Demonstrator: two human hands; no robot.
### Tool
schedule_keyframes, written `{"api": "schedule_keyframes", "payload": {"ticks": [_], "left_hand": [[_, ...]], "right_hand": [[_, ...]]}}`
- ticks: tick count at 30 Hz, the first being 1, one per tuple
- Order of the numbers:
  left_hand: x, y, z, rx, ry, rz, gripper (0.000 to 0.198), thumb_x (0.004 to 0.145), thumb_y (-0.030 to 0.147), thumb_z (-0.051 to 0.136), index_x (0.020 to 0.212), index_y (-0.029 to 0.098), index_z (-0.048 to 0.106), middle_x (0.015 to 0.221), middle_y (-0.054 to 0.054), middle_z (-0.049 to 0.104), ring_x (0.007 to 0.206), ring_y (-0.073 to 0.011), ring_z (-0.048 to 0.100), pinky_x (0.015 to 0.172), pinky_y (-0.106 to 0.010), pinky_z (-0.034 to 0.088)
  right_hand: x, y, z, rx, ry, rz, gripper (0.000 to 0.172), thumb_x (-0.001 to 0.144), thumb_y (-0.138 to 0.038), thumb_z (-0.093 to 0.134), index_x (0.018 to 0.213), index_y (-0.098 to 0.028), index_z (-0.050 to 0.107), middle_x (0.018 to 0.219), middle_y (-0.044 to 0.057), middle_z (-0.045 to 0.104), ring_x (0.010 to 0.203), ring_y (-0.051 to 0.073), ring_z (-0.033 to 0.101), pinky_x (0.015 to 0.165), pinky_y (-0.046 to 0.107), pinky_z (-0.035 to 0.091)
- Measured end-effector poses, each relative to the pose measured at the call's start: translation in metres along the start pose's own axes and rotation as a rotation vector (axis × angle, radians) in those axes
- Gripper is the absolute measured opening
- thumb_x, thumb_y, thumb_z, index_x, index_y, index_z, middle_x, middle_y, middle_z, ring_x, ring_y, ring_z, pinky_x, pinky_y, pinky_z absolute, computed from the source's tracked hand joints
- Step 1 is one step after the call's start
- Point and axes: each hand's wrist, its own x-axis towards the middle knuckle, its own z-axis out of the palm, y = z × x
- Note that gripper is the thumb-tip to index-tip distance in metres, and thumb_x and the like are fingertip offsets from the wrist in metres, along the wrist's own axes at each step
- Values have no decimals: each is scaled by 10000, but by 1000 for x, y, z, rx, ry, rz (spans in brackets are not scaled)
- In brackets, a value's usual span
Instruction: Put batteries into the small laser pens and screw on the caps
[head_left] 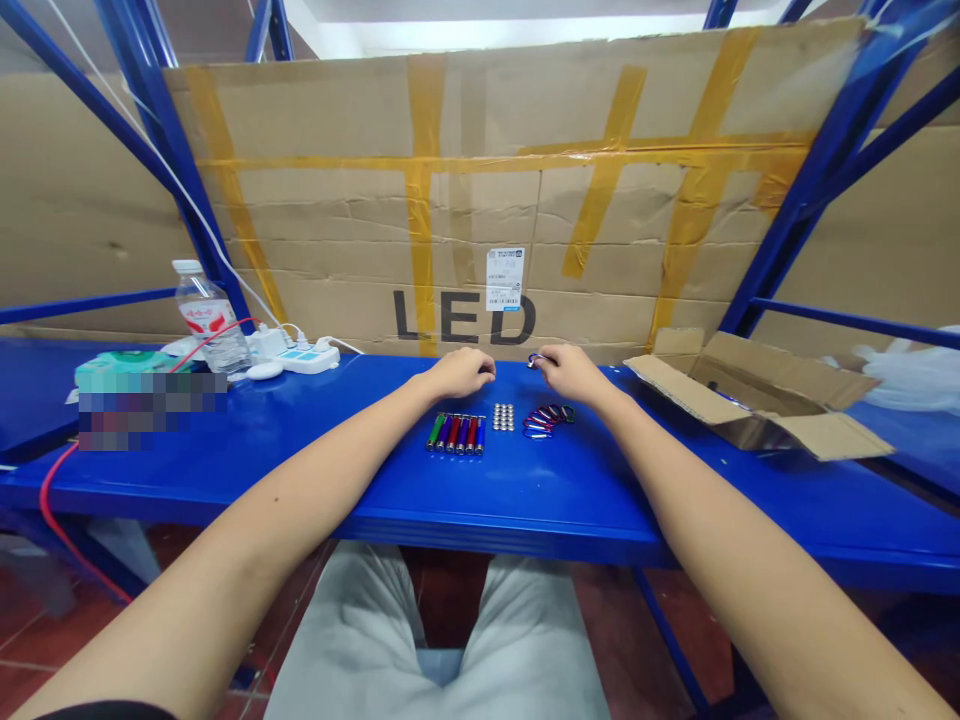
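Curling inward near the centre of the frame, the left hand [465, 374] hides its own fingertips, so I cannot tell whether it grips anything. The right hand [564, 370], right of centre, pinches a small dark blue clip [533, 360] between thumb and fingers; only part of that clip shows, and its exact shape is hard to make out. Both forearms run out of the frame at its lower corners, where a dark sleeve [105, 710] is barely visible at lower left. At mid-left a pixelated patch [150, 408] covers whatever lies below a green packet [124, 366]. Inside the open carton [795, 375] at mid-right, the contents are too shadowed to identify. The held clip sits at the right hand's fingertips, on the side facing the left hand and apart from it. Just below the right hand in the picture, more coloured clips [538, 434] lie fanned on the blue worktop [525, 500]. Rows of small silver pieces [503, 417] lie lower than both hands and between them, while a row of coloured metal tubes [453, 434] lies directly below the left hand.
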Motion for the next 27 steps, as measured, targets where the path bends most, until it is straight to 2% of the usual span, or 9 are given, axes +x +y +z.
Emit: {"api": "schedule_keyframes", "payload": {"ticks": [5,9,12,18,22,27], "left_hand": [[10,17,7,179,-184,105,222,825,205,539,946,202,725,966,-79,721,889,-219,639,768,-301,441],[17,31,7,224,-255,172,227,808,165,545,909,207,743,922,-83,722,838,-217,636,731,-298,435],[19,31,7,205,-296,172,203,796,152,569,861,208,753,864,-73,722,795,-206,632,710,-288,430],[18,18,6,173,-311,136,216,791,187,595,941,205,750,944,-75,731,847,-196,633,754,-273,434],[13,6,1,122,-306,48,275,762,212,616,1013,205,728,1002,-70,725,874,-195,628,717,-256,432],[9,-4,2,-43,-197,-52,196,759,256,590,890,189,720,888,-33,726,805,-162,622,696,-239,435]], "right_hand": [[0,2,1,-28,-83,19,255,908,-193,470,744,-142,659,677,65,679,683,169,570,634,250,361],[1,2,4,-30,-126,23,242,901,-202,484,782,-135,684,659,62,676,690,171,578,637,249,368],[2,3,6,-25,-150,31,230,899,-200,487,806,-134,687,665,64,684,692,172,584,632,248,372],[2,6,8,39,-190,46,232,902,-189,480,731,-158,634,743,62,725,669,155,596,623,242,386],[3,9,13,163,-169,-35,243,934,-196,445,752,-173,604,871,51,754,797,158,632,725,241,418],[4,5,17,181,-208,-57,226,947,-204,438,794,-179,601,963,55,756,875,166,639,774,252,427]]}}
